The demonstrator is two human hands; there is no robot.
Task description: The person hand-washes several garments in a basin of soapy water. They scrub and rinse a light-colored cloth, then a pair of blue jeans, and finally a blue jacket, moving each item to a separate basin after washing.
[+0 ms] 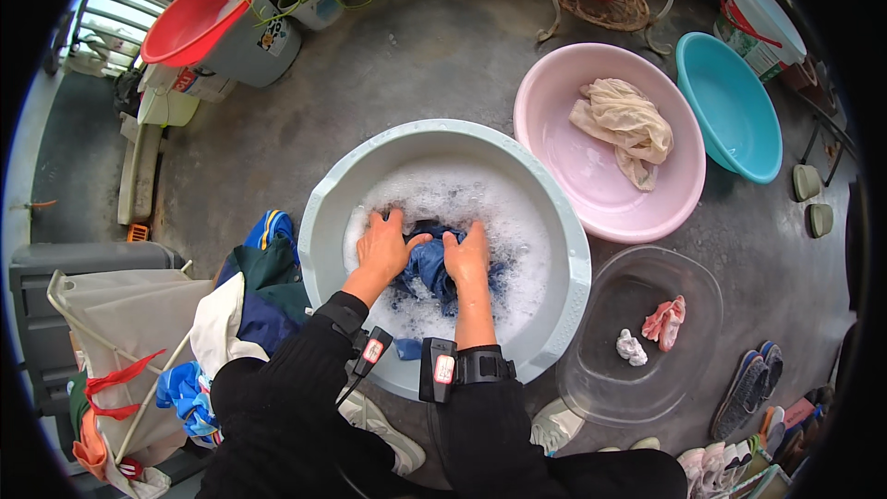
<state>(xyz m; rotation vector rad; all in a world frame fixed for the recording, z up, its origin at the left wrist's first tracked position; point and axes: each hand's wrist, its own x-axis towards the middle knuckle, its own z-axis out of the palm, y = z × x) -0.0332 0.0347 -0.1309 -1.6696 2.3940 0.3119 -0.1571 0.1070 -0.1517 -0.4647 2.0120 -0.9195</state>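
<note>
One left grip [381, 245] and one right grip [467, 254], both of bare hands, down in the middle of a large pale grey-green basin [565, 254] on the grey floor [388, 55]. Between both, a wet dark-blue cloth [430, 270], bunched up and lying partly in white foam [522, 249]. Left grip with fingers apart and half curled, thumb resting on the cloth from its left side; right grip also half curled, thumb and fingers over the right side. Fingertips partly lost in foam, so cannot tell a closed hold from simple pressing, for either one. Near the lower wall of the same basin, a small blue patch of fabric [408, 348] showing through the foam. On each arm, a black band [482, 367] with a small device [442, 371]. Just beside the basin at upper right, a pink basin [573, 157] with a crumpled beige cloth [624, 120] inside, and next to it a turquoise basin [739, 125]. At lower right, a transparent tub [591, 360] with a reddish-pink cloth [663, 323] and a smaller white cloth [631, 348], near each other. At left, a folding hamper [129, 314] with a heap of mixed clothes [274, 273] beside it.
</note>
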